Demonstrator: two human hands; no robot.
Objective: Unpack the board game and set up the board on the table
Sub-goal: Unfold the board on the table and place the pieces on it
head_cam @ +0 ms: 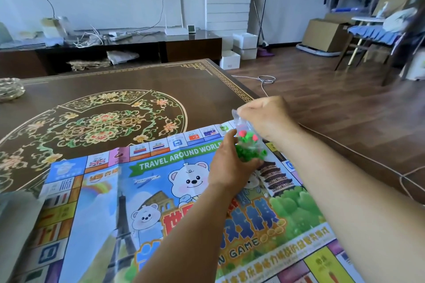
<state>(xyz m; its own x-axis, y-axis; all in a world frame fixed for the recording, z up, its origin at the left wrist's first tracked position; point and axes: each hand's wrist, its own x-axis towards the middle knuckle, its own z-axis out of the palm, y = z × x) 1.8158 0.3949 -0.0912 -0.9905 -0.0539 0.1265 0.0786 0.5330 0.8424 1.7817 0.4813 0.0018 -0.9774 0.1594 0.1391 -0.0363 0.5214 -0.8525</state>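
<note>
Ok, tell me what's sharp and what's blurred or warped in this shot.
Head view: the game board, both hands and the bag of pieces are fairly sharp; the chair at the right edge is smeared; wide-angle bending curves the table edge; soft daylight, no harsh glare.

Single view, head-worn wide-angle camera: looks forward and down from above the near edge of the dark brown bench with gold floral inlay [128, 80], close enough that both bare forearms fill the lower right. The unfolded colourful paper game board [96, 209] runs out of frame at the bottom edge; the bench's far corner lies mid-frame. Upper frame takes in the room beyond: a low dark media cabinet [190, 47] against the white wall, and wooden floor [322, 99] to the right, lines bowed by the lens.
</note>
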